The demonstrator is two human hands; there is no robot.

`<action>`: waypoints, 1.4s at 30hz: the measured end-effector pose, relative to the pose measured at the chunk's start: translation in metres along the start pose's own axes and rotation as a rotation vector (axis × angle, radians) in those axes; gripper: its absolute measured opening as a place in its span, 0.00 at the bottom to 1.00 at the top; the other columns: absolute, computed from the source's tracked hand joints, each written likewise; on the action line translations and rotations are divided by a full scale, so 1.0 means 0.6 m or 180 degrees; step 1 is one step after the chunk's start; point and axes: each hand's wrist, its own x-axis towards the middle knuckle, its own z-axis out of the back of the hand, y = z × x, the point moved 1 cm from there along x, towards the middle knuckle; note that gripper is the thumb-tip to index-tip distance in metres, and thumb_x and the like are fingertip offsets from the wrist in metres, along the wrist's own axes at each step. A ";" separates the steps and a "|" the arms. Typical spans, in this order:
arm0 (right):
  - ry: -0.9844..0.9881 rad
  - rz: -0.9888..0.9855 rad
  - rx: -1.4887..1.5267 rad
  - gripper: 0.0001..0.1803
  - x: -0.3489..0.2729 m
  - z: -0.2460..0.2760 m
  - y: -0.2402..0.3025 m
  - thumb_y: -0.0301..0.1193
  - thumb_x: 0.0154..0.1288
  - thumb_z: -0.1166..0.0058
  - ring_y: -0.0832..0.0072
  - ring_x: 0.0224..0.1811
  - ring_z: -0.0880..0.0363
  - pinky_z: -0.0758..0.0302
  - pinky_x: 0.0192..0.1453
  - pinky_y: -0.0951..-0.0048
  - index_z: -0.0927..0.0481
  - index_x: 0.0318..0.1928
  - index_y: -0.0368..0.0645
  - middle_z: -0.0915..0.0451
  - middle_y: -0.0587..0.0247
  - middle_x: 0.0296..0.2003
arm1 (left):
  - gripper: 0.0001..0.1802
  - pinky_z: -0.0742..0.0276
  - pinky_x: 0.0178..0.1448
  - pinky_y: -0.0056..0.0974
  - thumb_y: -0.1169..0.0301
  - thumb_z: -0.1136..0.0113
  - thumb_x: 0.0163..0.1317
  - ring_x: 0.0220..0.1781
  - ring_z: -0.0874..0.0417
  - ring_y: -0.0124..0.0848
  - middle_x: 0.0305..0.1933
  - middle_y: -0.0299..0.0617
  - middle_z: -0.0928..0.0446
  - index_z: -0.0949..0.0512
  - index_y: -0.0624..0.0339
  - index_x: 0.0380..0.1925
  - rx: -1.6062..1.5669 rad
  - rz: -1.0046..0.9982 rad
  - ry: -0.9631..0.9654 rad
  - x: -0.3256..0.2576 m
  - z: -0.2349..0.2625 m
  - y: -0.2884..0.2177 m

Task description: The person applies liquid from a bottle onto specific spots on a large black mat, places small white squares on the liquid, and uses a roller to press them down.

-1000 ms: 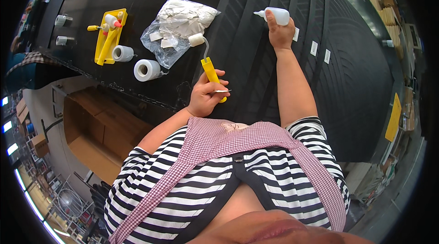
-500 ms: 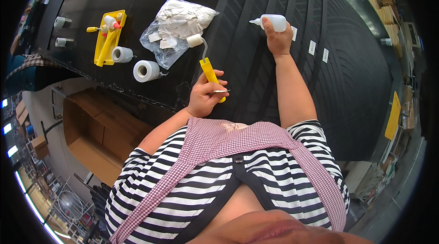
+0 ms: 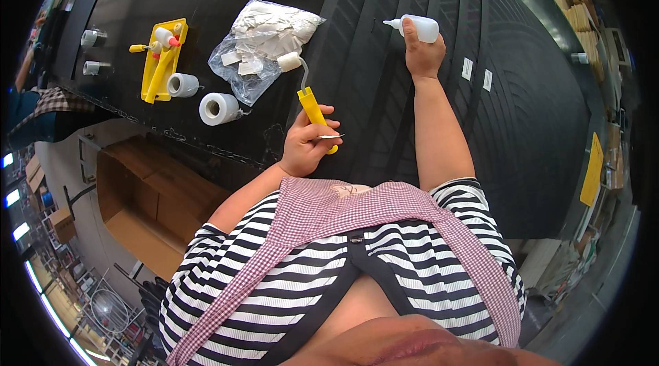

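Observation:
My left hand [image 3: 307, 144] grips the yellow handle of a small roller tool [image 3: 309, 102], whose pale roller head [image 3: 289, 61] rests near a plastic bag. A thin metal piece also pokes out between its fingers. My right hand [image 3: 423, 56] is stretched forward over a large black tyre tread [image 3: 522, 91] and holds a white squeeze bottle [image 3: 420, 26], nozzle pointing left. Two small white patches [image 3: 477, 74] sit on the tread to the right of that hand.
A clear plastic bag of white patches [image 3: 264, 40] lies on the black surface. Left of it are two white tape rolls [image 3: 202, 97] and a yellow tray with tools [image 3: 160, 64]. A cardboard box [image 3: 147, 205] stands below the bench edge.
My right hand with the bottle has slid slightly left and turned the nozzle further left. The left hand and roller have stayed put.

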 end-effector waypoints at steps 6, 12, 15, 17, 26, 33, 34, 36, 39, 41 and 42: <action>-0.0115 0.0304 -0.0162 0.23 0.004 -0.006 -0.009 0.50 0.61 0.32 0.54 0.35 0.14 0.20 0.43 0.58 0.13 0.33 0.41 0.13 0.54 0.30 | 0.08 0.13 0.52 0.38 0.84 0.30 0.57 0.50 0.14 0.35 0.58 0.46 0.26 0.15 0.58 0.32 0.0013 -0.0016 0.0010 0.001 -0.001 -0.002; -0.0101 0.0369 -0.0303 0.23 0.004 -0.008 -0.015 0.51 0.60 0.32 0.52 0.36 0.16 0.22 0.45 0.54 0.14 0.32 0.41 0.14 0.52 0.30 | 0.07 0.14 0.53 0.38 0.83 0.29 0.57 0.50 0.14 0.35 0.59 0.46 0.26 0.15 0.58 0.32 0.0020 -0.0008 0.0025 0.000 0.000 -0.001; -0.0033 0.0430 -0.0464 0.22 0.001 -0.003 -0.016 0.49 0.63 0.34 0.56 0.36 0.12 0.19 0.43 0.59 0.12 0.34 0.40 0.13 0.53 0.32 | 0.07 0.14 0.53 0.38 0.83 0.29 0.57 0.50 0.14 0.35 0.59 0.46 0.26 0.15 0.58 0.32 0.0044 -0.0026 0.0027 0.001 0.000 -0.001; -0.0038 0.0472 -0.0396 0.20 -0.003 -0.001 -0.006 0.49 0.61 0.34 0.54 0.36 0.15 0.21 0.45 0.56 0.13 0.32 0.42 0.14 0.54 0.31 | 0.08 0.14 0.53 0.37 0.83 0.29 0.56 0.49 0.14 0.35 0.59 0.46 0.26 0.15 0.58 0.32 0.0024 -0.0018 0.0013 0.001 0.000 0.001; 0.0013 0.0898 -0.0527 0.16 -0.005 0.001 -0.017 0.45 0.60 0.36 0.54 0.35 0.17 0.23 0.43 0.57 0.15 0.29 0.43 0.15 0.56 0.29 | 0.08 0.15 0.52 0.37 0.84 0.29 0.55 0.49 0.14 0.34 0.59 0.46 0.26 0.15 0.59 0.32 -0.0005 -0.0001 0.0000 0.001 -0.001 -0.001; 0.0321 0.0105 0.0385 0.17 -0.011 -0.005 -0.011 0.46 0.60 0.35 0.56 0.34 0.17 0.22 0.42 0.59 0.14 0.31 0.44 0.15 0.57 0.29 | 0.08 0.14 0.52 0.37 0.84 0.29 0.56 0.49 0.14 0.35 0.59 0.46 0.26 0.15 0.59 0.32 0.0085 -0.0014 0.0005 0.001 0.000 -0.001; 0.0350 0.0148 0.0361 0.17 -0.011 -0.006 -0.004 0.46 0.60 0.35 0.56 0.34 0.17 0.22 0.42 0.59 0.13 0.31 0.44 0.15 0.57 0.29 | 0.08 0.15 0.54 0.37 0.83 0.29 0.56 0.50 0.14 0.35 0.59 0.46 0.26 0.15 0.58 0.33 0.0028 0.0020 0.0008 0.000 0.001 0.000; 0.0387 0.0230 0.0301 0.17 -0.011 -0.004 0.005 0.46 0.60 0.35 0.57 0.34 0.17 0.22 0.43 0.60 0.13 0.31 0.44 0.15 0.58 0.29 | 0.08 0.17 0.57 0.38 0.82 0.29 0.58 0.52 0.14 0.37 0.60 0.47 0.26 0.15 0.57 0.34 -0.0093 0.0081 0.0037 -0.001 0.001 0.001; 0.0351 0.0384 0.0101 0.16 -0.010 -0.005 0.004 0.45 0.60 0.35 0.57 0.34 0.17 0.22 0.43 0.59 0.13 0.30 0.45 0.14 0.59 0.29 | 0.08 0.17 0.57 0.39 0.82 0.29 0.58 0.52 0.14 0.37 0.61 0.47 0.26 0.15 0.57 0.34 -0.0116 0.0103 0.0039 -0.001 0.000 0.001; 0.0222 0.0439 -0.0060 0.15 -0.012 -0.003 0.008 0.44 0.59 0.35 0.56 0.34 0.17 0.23 0.43 0.59 0.14 0.29 0.45 0.15 0.59 0.29 | 0.08 0.15 0.54 0.38 0.83 0.30 0.57 0.51 0.14 0.36 0.59 0.47 0.26 0.15 0.58 0.33 -0.0002 0.0007 0.0029 0.001 0.000 -0.003; 0.0160 0.0467 -0.0138 0.15 -0.012 -0.002 0.011 0.43 0.59 0.36 0.56 0.34 0.17 0.23 0.44 0.58 0.14 0.29 0.45 0.15 0.59 0.29 | 0.08 0.13 0.52 0.37 0.84 0.30 0.57 0.50 0.14 0.35 0.59 0.47 0.26 0.15 0.59 0.33 0.0057 -0.0041 0.0022 0.002 0.000 -0.004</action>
